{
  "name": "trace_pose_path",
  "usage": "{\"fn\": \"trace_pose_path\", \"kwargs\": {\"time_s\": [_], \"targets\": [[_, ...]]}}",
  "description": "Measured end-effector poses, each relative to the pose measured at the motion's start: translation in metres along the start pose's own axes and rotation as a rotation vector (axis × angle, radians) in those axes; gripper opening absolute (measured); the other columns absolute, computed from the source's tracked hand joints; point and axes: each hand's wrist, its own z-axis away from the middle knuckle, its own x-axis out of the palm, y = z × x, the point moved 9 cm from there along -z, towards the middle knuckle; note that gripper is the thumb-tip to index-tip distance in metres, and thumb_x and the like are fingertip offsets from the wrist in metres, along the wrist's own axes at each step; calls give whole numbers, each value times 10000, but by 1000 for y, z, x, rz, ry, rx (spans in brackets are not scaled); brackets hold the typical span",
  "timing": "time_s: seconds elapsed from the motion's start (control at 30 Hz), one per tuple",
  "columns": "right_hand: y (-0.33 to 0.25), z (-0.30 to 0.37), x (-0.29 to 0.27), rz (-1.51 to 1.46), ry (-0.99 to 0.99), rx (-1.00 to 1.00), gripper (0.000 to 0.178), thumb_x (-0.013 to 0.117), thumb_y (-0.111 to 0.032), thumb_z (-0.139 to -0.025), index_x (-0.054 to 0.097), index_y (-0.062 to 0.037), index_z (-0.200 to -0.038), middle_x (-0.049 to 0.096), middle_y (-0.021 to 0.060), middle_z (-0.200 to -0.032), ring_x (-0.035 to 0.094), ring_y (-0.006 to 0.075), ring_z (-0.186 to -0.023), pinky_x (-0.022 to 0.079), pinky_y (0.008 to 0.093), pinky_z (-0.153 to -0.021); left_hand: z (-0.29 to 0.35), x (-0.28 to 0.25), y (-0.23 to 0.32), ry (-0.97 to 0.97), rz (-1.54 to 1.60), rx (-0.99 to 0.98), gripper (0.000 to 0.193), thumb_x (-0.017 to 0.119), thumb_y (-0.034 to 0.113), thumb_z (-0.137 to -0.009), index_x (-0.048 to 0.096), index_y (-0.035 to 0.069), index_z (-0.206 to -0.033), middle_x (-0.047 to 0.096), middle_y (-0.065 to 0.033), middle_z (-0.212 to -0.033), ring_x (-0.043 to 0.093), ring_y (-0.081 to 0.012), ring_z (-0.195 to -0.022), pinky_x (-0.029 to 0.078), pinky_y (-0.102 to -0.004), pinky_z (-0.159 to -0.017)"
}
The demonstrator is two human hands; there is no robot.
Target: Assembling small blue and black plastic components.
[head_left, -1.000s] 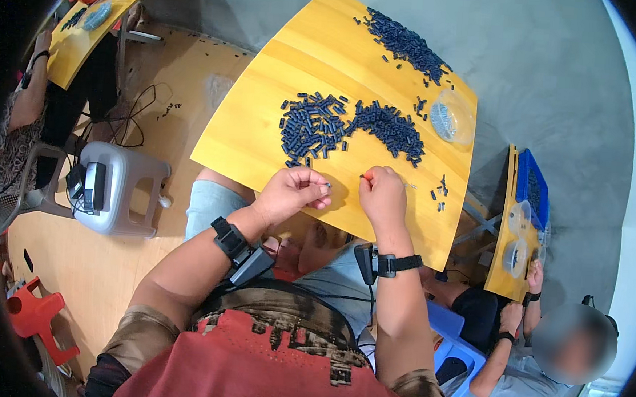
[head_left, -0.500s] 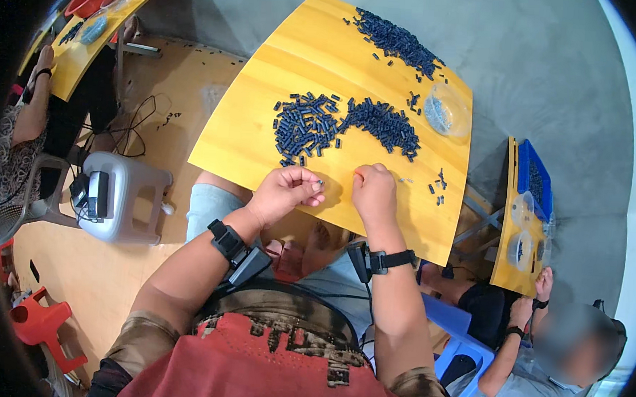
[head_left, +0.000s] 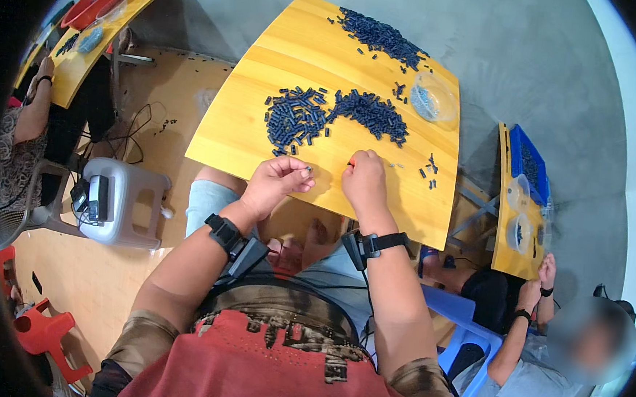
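Note:
Over the near edge of the yellow table, my left hand pinches a small dark piece between thumb and fingertips. My right hand is closed a little to its right, above the tabletop; a speck of red shows at its fingertips, too small to name. Just beyond my hands lie two heaps of short black cylindrical parts, a left heap and a right heap. Some loose black parts and tiny pale pieces lie right of my right hand.
At the far edge is another black heap. A clear bowl holding small bluish pieces stands at the table's right. A person sits at a side table with a blue tray. On the left are a grey stool and a red stool.
The view has shifted slightly, so the table sits a little to the left. My left hand keeps its pinch; my right hand stays closed, with a red speck now showing at its fingertips.

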Motion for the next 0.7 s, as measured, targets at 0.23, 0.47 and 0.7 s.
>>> {"fn": "trace_pose_path", "kwargs": {"time_s": [0.23, 0.47, 0.7], "targets": [[25, 0, -4, -91, -24, 106, 121, 622, -47, -686, 609, 23, -784, 573, 195, -842, 551, 346, -851, 461, 412, -758, -3, 5, 2, -16, -35, 0, 133, 586, 79, -872, 584, -23, -957, 632, -63, -887, 621, -124, -803, 522, -243, -739], [21, -1, -9, -158, 6, 57, 154, 638, -77, -708, 629, 16, -830, 584, 177, -834, 561, 345, -833, 465, 407, -747, -5, 3, -1, -22, -40, -31, 131, 584, 76, -872, 582, -19, -963, 632, -62, -899, 625, -126, -811, 522, -247, -745], [12, -9, -5, -59, 34, -45, 113, 617, -48, -713, 598, 8, -810, 572, 156, -811, 551, 340, -794, 456, 420, -714, -8, 6, -2, -62, -20, -44, 119, 580, 64, -872, 585, -17, -959, 636, -72, -900, 625, -141, -813, 523, -260, -739]]}}
